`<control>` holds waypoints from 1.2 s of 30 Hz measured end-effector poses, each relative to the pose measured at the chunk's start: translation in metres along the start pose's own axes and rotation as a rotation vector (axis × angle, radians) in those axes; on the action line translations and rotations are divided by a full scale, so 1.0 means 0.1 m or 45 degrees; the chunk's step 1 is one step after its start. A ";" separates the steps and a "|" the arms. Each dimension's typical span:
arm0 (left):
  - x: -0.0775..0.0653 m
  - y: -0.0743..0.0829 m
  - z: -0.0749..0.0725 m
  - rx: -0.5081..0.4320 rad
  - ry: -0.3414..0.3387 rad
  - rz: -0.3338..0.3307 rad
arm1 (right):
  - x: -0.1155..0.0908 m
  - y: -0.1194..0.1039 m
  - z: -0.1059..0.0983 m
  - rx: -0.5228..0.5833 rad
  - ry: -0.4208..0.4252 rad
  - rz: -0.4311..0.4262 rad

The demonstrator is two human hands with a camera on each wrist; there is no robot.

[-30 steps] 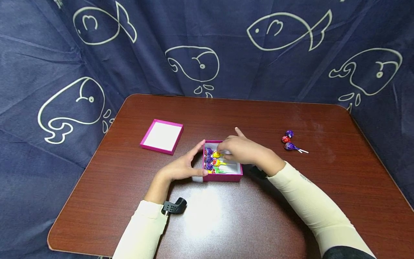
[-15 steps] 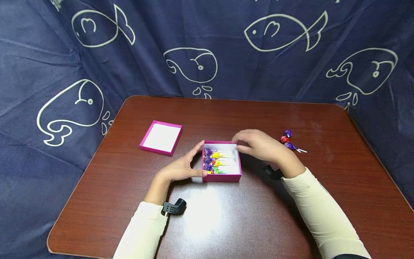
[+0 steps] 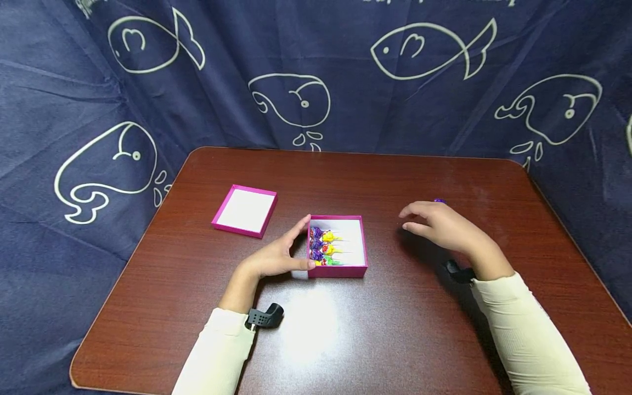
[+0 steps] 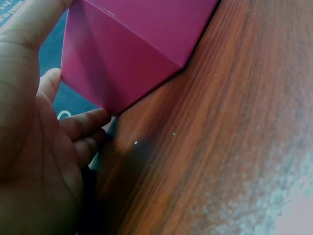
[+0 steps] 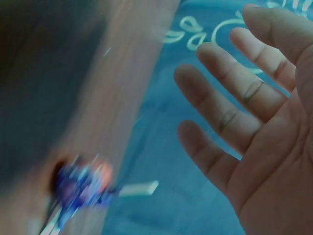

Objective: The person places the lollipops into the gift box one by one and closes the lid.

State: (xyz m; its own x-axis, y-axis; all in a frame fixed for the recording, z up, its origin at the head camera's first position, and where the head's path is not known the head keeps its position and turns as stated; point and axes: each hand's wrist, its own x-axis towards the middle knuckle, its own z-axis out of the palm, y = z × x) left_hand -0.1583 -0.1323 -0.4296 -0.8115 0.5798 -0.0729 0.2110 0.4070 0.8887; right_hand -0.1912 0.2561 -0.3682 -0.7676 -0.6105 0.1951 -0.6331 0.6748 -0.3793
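Head view: the left hand (image 3: 274, 259) is gripping the magenta box (image 3: 340, 271) mid-frame; the right hand (image 3: 446, 226), relaxed and empty, is hovering right — apparently fetching. Left wrist: the box is sitting at top. Right wrist: lollipops (image 5: 83, 186) are lying lower left — probably calling for pinching.

- Reddish-brown, wood-grained table (image 3: 400, 318) with rounded far corners and a thin pale edge, seen before me.
- Dark blue, creased cloth backdrop (image 3: 348, 93), hanging beyond the tabletop and along both its sides.
- White line-drawn fish (image 3: 424, 50) and whales (image 3: 291, 99), spaced across the fabric.
- Bright white glare (image 3: 311, 323), reflected near the front.
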 end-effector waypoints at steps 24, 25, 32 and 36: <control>-0.01 0.00 0.01 -0.042 -0.003 0.009 | -0.43 0.57 -0.12 -0.067 0.052 0.260; 0.00 0.00 0.01 -0.040 -0.002 0.009 | -0.43 0.58 -0.11 -0.074 0.038 0.269; -0.04 0.15 -0.01 -0.036 -0.012 -0.008 | -0.40 0.66 -0.05 -0.105 -0.012 0.284; -0.11 0.34 -0.04 -0.050 -0.022 -0.012 | -0.39 0.68 -0.01 -0.125 0.006 0.271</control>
State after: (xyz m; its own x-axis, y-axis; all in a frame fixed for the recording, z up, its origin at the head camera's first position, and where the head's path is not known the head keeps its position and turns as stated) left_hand -0.1439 -0.1276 -0.3967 -0.8036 0.5885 -0.0890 0.1817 0.3849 0.9049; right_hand -0.2041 0.3260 -0.4003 -0.8851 -0.4485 0.1241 -0.4634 0.8253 -0.3227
